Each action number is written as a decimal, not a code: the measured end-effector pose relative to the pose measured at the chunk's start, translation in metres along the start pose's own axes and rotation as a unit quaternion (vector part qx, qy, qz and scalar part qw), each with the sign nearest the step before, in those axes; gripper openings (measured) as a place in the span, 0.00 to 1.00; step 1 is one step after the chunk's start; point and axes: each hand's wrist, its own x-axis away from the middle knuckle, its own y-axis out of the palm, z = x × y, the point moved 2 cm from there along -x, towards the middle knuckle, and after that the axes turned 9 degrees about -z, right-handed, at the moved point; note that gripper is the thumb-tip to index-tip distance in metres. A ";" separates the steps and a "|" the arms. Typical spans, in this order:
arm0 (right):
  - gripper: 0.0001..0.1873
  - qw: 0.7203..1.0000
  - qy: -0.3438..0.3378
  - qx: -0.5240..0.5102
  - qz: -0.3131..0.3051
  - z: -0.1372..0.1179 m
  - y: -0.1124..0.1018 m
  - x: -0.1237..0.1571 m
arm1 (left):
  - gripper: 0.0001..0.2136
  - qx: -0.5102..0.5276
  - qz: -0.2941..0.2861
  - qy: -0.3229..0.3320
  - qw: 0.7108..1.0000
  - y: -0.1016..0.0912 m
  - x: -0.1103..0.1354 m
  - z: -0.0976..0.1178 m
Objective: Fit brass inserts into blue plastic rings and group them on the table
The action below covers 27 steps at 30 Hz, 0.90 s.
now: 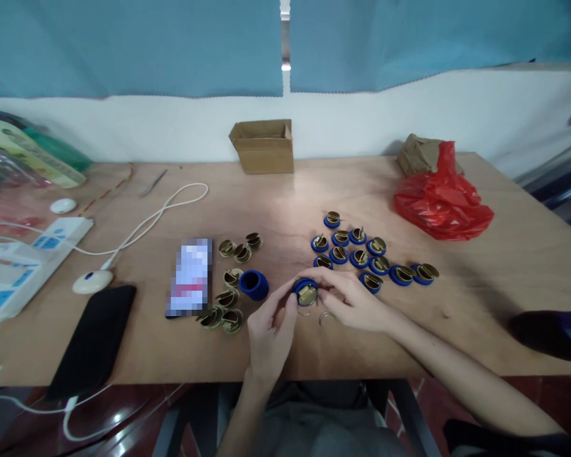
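Between both hands, just above the table, is a round gold metal piece with a blue rim [307, 293]. My left hand [272, 330] pinches it from the left, with the thumb at its near side. My right hand [352, 299] grips it from the right, fingers curled over its far edge. Two thin curved bits of metal [325, 317] lie by my right hand. Several similar blue-rimmed gold pieces [360, 258] lie beyond that hand. Left of my left hand stands a blue hollow cylinder [254, 285], beside several gold pieces without blue rims [232, 320].
A lit phone [189, 278] and a black phone on a cable [95, 339] lie to the left, near a white power strip [38, 266]. A cardboard box [266, 155] stands at the back. A red plastic bag [442, 203] sits back right, and a dark bottle-like object [549, 333] lies far right.
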 end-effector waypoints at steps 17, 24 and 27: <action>0.13 0.994 0.052 -0.092 0.012 0.008 0.006 0.000 | 0.11 0.021 -0.010 -0.008 1.000 0.000 -0.001 0.000; 0.10 0.984 0.076 -0.160 0.017 0.008 0.006 -0.002 | 0.10 0.026 -0.019 -0.009 0.999 0.001 -0.001 0.000; 0.09 0.984 0.068 -0.162 0.016 0.009 0.005 -0.003 | 0.10 0.032 -0.025 -0.016 0.999 0.001 -0.001 -0.001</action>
